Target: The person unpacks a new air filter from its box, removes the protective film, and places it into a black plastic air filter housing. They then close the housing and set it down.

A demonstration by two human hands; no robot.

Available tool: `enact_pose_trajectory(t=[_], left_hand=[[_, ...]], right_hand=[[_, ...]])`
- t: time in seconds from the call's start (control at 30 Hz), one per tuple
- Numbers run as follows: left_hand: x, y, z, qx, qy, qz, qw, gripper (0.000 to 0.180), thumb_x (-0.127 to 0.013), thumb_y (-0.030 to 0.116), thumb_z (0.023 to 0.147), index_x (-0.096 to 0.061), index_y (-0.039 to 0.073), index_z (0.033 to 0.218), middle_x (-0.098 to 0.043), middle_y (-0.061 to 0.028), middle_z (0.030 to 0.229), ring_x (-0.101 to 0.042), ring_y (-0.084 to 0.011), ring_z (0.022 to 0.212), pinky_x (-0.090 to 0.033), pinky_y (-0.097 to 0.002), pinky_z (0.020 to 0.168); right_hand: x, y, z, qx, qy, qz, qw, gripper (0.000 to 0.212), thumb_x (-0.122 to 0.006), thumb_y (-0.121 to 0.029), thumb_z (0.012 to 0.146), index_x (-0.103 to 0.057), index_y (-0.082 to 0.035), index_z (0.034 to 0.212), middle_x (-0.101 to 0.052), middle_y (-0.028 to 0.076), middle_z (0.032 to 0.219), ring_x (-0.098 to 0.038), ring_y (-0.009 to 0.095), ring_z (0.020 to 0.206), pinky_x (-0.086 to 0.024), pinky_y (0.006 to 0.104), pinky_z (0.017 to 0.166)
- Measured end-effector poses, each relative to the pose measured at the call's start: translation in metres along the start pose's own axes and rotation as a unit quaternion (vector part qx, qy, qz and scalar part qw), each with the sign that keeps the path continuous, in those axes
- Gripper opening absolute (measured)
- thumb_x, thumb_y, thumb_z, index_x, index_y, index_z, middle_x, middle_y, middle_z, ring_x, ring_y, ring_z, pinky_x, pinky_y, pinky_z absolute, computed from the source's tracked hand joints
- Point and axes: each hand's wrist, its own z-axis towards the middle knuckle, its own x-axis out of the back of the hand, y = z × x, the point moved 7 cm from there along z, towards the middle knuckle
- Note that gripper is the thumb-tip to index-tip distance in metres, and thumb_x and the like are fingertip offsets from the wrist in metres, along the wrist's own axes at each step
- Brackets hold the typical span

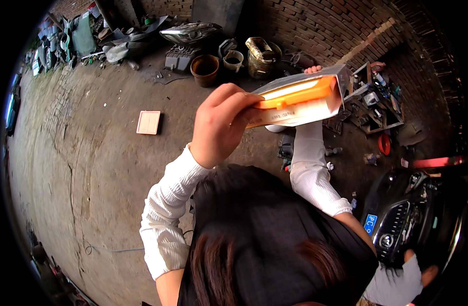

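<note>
OK, my L hand point(219, 124) pinches the orange frame point(300, 95), R hand point(312, 69) grips the box point(319, 110) w/ dark print point(283, 116); blk car point(405, 211) has blue plate point(370, 224).

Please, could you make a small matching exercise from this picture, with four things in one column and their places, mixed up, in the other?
Things:
1. orange-edged part
2. square panel
3. headlamp
4. black car

Places:
A. flat on the floor, left of the raised hands
B. at the lower right of the picture
C. gripped at one end by the left hand
D. near the top of the picture

Pairs: 1-C, 2-A, 3-D, 4-B
</note>
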Motion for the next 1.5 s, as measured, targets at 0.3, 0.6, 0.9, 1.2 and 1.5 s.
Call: enact_pose_trajectory(t=[0.3, 0.6, 0.9, 1.2, 1.5], left_hand=[[0.199, -0.034, -0.048, 0.235, 0.301, -0.121, 0.916, 0.021, -0.055, 0.014, 0.096, -0.058, -0.004, 0.107, -0.061, -0.0009, 0.09, -0.055, -0.0025, 0.075, -0.044, -0.0168, 0.064], [0.272, 0.015, -0.098, 0.186, 0.518, 0.271, 0.79, 0.028, -0.059, 0.02, 0.094, -0.06, -0.005, 0.105, -0.064, -0.0086, 0.095, -0.061, -0.0141, 0.081, -0.049, -0.0256, 0.067], [0.231, -0.061, -0.065, 0.127, 0.461, 0.285, 0.831, 0.017, -0.063, 0.014, 0.092, -0.061, 0.0, 0.101, -0.058, -0.0028, 0.085, -0.056, -0.0109, 0.072, -0.046, -0.0238, 0.061], [-0.019, -0.201, -0.029, 0.265, 0.277, -0.083, 0.92, 0.017, -0.047, 0.017, 0.1, -0.048, 0.002, 0.105, -0.054, -0.0044, 0.093, -0.051, -0.01, 0.082, -0.044, -0.0242, 0.074], [-0.25, -0.235, 0.003, 0.371, 0.15, -0.147, 0.905, 0.021, -0.045, 0.019, 0.1, -0.042, 0.0, 0.105, -0.051, -0.0072, 0.094, -0.051, -0.0122, 0.082, -0.045, -0.0266, 0.076]], right_hand=[[0.193, -0.113, -0.146, 0.131, 0.604, -0.172, 0.767, 0.046, -0.032, -0.038, 0.099, -0.052, -0.01, 0.129, -0.056, 0.012, 0.127, -0.056, 0.027, 0.113, -0.044, 0.0473, 0.097], [0.254, 0.003, -0.164, 0.007, 0.67, -0.204, 0.714, 0.052, -0.03, -0.041, 0.099, -0.053, -0.003, 0.125, -0.059, 0.014, 0.123, -0.06, 0.026, 0.106, -0.052, 0.0422, 0.087], [-0.13, 0.271, -0.046, -0.171, -0.113, -0.577, 0.791, 0.081, -0.079, -0.033, 0.075, -0.034, -0.002, 0.135, -0.033, 0.016, 0.146, -0.038, 0.029, 0.132, -0.039, 0.0411, 0.102], [-0.132, 0.181, -0.068, -0.111, 0.088, -0.753, 0.643, 0.091, -0.082, -0.028, 0.063, -0.034, 0.001, 0.135, -0.042, 0.021, 0.125, -0.042, 0.037, 0.116, -0.039, 0.0423, 0.099], [0.013, 0.057, -0.099, -0.114, 0.275, -0.782, 0.547, 0.065, -0.076, -0.022, 0.068, -0.044, -0.001, 0.121, -0.05, 0.02, 0.114, -0.054, 0.037, 0.103, -0.048, 0.0422, 0.082]])
